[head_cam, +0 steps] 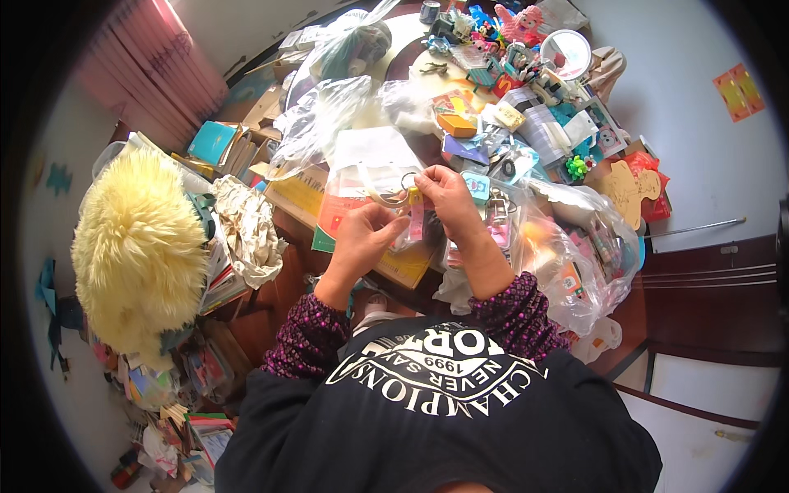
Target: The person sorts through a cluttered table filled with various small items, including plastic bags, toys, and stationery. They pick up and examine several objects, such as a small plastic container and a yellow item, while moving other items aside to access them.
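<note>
Both hands meet over the crowded table in front of my chest. My right hand point(449, 200) pinches a thin metal ring point(407, 180) between thumb and fingers. Below the ring hangs a short pink and yellow strap point(416, 215). The fingertips of my left hand point(365, 237) close on the lower end of a cream curved band point(391, 202), whose full shape is partly hidden. Just behind lies a white bag point(376, 148), over a red and green booklet point(336, 212). A light-blue case point(476, 186) and a silver buckle-like metal piece point(498, 206) lie right of my right hand.
Clear plastic bags point(592, 265) bulge at the right. Small toys point(487, 43) crowd the far side, near a white round tub point(565, 54). At the left stand a fluffy yellow item point(138, 246), crumpled cream cloth point(246, 231) and stacked books point(225, 148). A yellow carton point(404, 265) lies beneath my hands.
</note>
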`<state>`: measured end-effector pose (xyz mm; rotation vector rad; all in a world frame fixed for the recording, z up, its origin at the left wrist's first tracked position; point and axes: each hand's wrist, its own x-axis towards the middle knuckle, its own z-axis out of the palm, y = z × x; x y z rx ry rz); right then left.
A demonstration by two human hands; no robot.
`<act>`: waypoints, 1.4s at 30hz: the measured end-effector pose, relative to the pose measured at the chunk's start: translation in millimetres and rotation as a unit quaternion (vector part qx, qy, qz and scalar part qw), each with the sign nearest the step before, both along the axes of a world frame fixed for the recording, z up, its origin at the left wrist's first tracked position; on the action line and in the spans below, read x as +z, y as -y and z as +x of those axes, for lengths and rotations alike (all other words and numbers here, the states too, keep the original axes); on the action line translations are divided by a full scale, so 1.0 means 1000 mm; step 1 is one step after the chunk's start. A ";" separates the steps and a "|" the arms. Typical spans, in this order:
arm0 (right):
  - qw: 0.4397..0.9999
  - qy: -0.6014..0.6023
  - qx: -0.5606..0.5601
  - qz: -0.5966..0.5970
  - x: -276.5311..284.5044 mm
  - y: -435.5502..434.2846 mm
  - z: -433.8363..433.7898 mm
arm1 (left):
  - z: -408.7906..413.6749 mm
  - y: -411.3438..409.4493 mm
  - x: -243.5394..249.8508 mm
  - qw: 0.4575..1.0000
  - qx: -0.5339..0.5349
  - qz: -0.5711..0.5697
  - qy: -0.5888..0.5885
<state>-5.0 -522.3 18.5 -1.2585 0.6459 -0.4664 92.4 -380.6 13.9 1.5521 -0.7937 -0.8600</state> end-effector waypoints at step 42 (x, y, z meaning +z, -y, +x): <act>0.988 0.124 0.014 0.096 0.000 -0.011 -0.021 | -0.060 -0.009 0.024 0.959 0.233 -0.042 0.157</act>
